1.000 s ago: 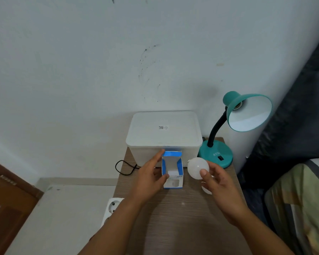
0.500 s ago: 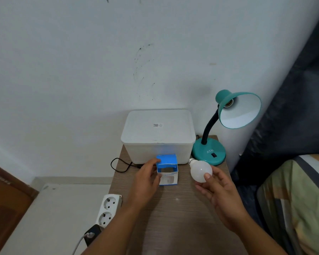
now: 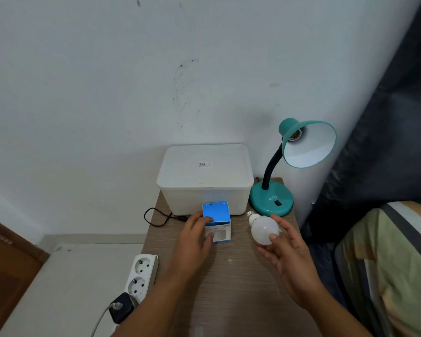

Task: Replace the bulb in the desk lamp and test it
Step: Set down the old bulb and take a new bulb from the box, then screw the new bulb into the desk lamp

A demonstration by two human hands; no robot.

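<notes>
A teal desk lamp (image 3: 270,199) stands at the back right of the small wooden table (image 3: 229,276). Its shade (image 3: 309,144) tilts toward me and the socket inside holds no bulb. My right hand (image 3: 286,249) holds a white bulb (image 3: 264,230) by its globe, its screw base pointing back-left toward the lamp base. My left hand (image 3: 195,237) grips a small blue and white bulb box (image 3: 218,222) that stands on the table with its top flap closed.
A white lidded plastic bin (image 3: 204,176) sits at the back of the table against the wall. A black cord (image 3: 156,216) loops at the table's left edge. A white power strip (image 3: 141,273) with a black plug lies lower left. Striped bedding (image 3: 387,263) is at the right.
The box's top flap has gone from open to closed under my left hand. My right hand turned the bulb and carried it slightly right. The camera view shifted.
</notes>
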